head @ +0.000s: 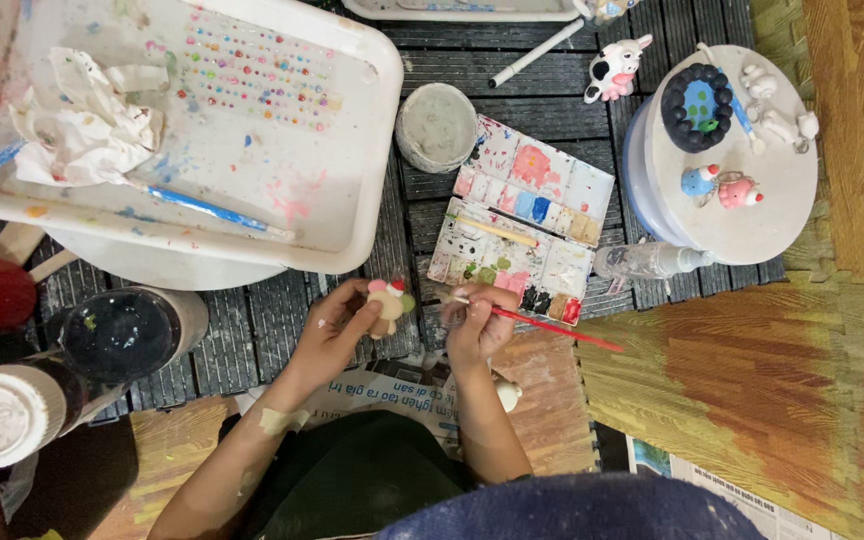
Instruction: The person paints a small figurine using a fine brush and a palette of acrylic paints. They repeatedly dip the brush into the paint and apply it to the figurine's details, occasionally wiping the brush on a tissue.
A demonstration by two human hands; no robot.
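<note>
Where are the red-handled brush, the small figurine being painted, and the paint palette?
red-handled brush (542, 324), head view, middle of the red handle.
small figurine (389, 301), head view, its body, in the left hand.
paint palette (532, 222), head view, the centre hinge area.

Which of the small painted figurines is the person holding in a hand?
The pale figurine with pink and green patches, held in the left hand. The black-and-white cow and the blue and pink figures on the round stand stand untouched.

Bare forearms, paint-smudged hands (337, 330), dark clothing, blue cloth at bottom edge
</note>
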